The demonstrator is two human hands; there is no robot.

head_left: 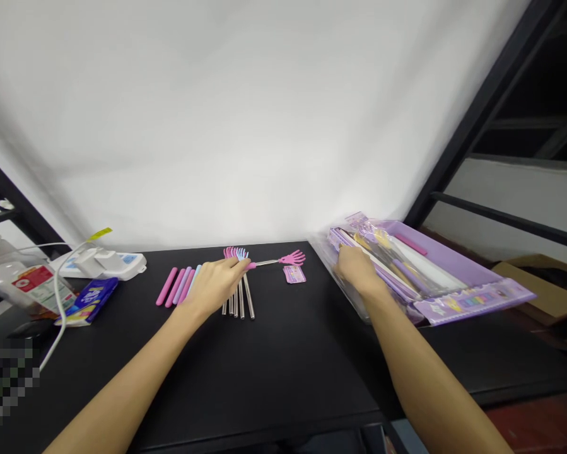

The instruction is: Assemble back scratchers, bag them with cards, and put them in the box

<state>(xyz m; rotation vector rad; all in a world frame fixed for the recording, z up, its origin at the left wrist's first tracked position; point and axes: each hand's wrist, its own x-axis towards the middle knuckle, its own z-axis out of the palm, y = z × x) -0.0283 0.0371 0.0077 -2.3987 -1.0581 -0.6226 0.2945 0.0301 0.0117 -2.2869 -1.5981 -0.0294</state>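
My left hand [219,280] is closed around the pink handle end of a back scratcher [292,258], whose metal rod points right toward its pink hand-shaped head. Under and beside that hand lie several metal rods with small pink and blue heads [245,296]. To its left, several pink, purple and blue handle tubes [167,287] rest in a row. My right hand [356,268] is closed at the left side of a purple box [453,249] with long items in clear plastic. Its fingertips are partly hidden, so what they grip cannot be made out.
A small pink card [294,273] lies near the scratcher's head. On the left are a white power strip [132,265] with a cable, a blue snack packet [94,299] and a clear plastic container [28,277]. The black table [264,378] meets a white wall behind.
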